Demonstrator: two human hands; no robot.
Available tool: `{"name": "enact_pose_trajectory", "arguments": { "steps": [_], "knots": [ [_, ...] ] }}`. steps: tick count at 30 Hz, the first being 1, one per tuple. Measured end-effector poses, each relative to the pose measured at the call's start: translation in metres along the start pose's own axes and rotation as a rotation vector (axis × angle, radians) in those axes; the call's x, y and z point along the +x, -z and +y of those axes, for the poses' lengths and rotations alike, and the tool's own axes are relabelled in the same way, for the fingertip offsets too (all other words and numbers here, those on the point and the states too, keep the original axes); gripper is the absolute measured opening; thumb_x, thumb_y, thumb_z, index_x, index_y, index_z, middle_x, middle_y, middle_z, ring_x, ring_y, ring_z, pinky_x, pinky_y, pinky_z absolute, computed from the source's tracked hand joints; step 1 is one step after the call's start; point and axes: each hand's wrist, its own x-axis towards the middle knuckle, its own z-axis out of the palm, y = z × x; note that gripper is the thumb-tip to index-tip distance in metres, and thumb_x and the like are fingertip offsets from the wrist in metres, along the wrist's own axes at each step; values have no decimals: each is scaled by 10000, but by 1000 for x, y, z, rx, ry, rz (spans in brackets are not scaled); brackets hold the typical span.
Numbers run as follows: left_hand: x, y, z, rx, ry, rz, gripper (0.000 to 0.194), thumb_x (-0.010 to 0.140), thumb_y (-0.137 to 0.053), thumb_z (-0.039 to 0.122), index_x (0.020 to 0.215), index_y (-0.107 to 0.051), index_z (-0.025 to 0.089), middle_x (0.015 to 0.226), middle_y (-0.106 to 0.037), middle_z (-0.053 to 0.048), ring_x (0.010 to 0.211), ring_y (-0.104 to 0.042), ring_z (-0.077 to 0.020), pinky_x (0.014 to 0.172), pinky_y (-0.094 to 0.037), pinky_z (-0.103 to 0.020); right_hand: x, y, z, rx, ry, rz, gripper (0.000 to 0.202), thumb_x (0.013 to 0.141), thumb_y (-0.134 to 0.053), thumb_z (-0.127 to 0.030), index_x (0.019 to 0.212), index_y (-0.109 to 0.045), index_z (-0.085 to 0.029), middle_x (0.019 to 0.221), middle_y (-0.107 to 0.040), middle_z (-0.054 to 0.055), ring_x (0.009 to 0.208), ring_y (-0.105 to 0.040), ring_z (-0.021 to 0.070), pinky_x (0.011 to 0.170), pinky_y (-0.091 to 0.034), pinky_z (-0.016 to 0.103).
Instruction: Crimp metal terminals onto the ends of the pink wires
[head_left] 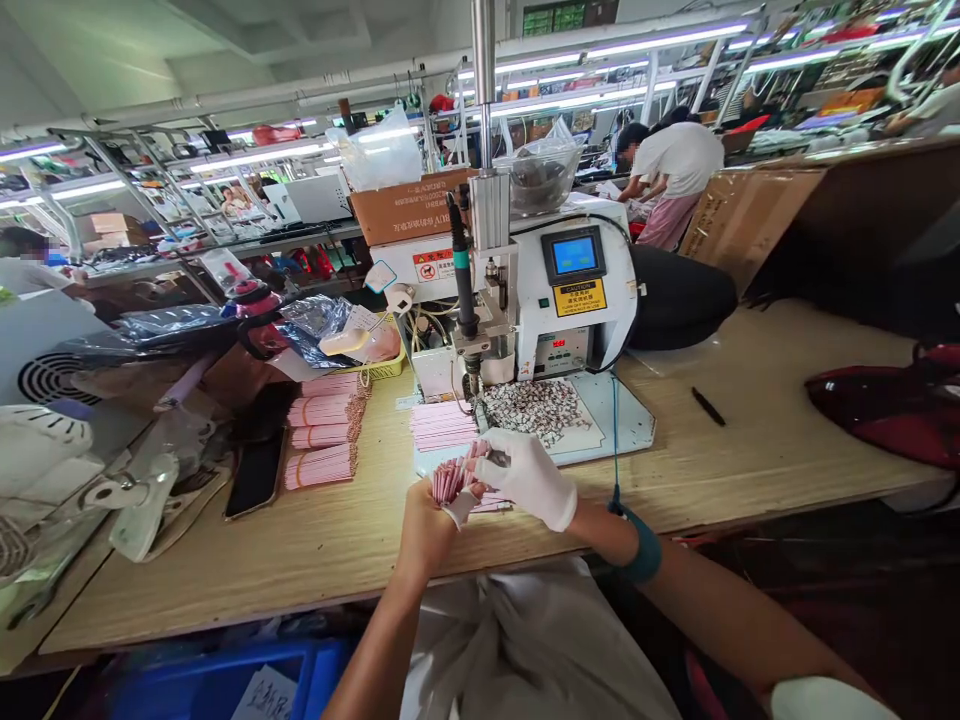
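Observation:
My left hand (435, 525), bare with white covers on some fingers, is closed round a bundle of thin pink wires (450, 482). My right hand (536, 480), in a white glove and with a teal strap at the wrist, closes its fingers on the far side of the same bundle. Just beyond, a row of pink wires (442, 425) lies on the white base plate (630, 425) of a soldering machine (574, 290). Beside that row is a heap of small white and dark parts (536, 408). More wires lie partly hidden under my hands.
Left on the wooden table (360, 545) are banded bundles of pink wires (319, 465), a phone (255, 470) and a clamp-on fan (135, 500). A black pen (707, 406) and a dark red object (885, 400) lie right. A blue bin (225, 680) stands below. Behind, a person (679, 165) bends over work.

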Motion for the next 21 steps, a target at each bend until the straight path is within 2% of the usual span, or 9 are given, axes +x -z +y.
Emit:
{"name": "enact_pose_trajectory", "arguments": {
  "steps": [2, 5, 8, 10, 15, 21],
  "knots": [
    [-3, -3, 6, 9, -29, -16, 279, 795, -618, 381, 663, -599, 136, 604, -513, 18, 578, -442, -95, 555, -348, -209, -1, -1, -4, 90, -54, -16, 120, 821, -594, -241, 746, -636, -156, 735, -657, 23, 698, -597, 152, 628, -445, 237],
    [-5, -1, 10, -3, -26, -45, 385, 852, -545, 398, 564, -525, 143, 549, -445, 25, 553, -397, -87, 545, -315, -214, -1, 0, -7, 232, -123, -107, 154, 822, -579, -274, 727, -623, -162, 646, -621, 7, 593, -574, 136, 540, -432, 224],
    [-5, 1, 11, 10, -6, -13, 436, 859, -529, 407, 512, -483, 147, 521, -420, 25, 535, -382, -87, 531, -299, -219, -1, 0, -7, 394, -204, -167, 174, 820, -570, -324, 757, -603, -165, 600, -591, -7, 499, -543, 126, 464, -414, 221],
    [-5, 0, 12, 41, -26, 13, 414, 843, -554, 388, 512, -490, 147, 529, -442, 22, 539, -398, -89, 539, -307, -218, -2, -1, -5, 366, -198, -154, 181, 810, -573, -322, 735, -599, -160, 591, -585, -10, 492, -533, 120, 459, -405, 216],
    [-6, 1, 12, 101, -84, 39, 350, 801, -595, 325, 509, -534, 143, 548, -496, 14, 566, -448, -103, 572, -345, -216, -3, -1, -4, 71, -88, -26, 156, 776, -579, -238, 662, -613, -136, 590, -593, -6, 546, -544, 115, 508, -395, 197],
    [-9, 9, 4, 151, -36, 222, 243, 748, -649, 338, 607, -640, 140, 599, -582, -7, 624, -527, -147, 590, -402, -228, -5, 5, -12, 194, -243, -95, 160, 826, -525, -271, 766, -610, -148, 575, -617, -3, 427, -564, 120, 402, -395, 198]
  ]
}}
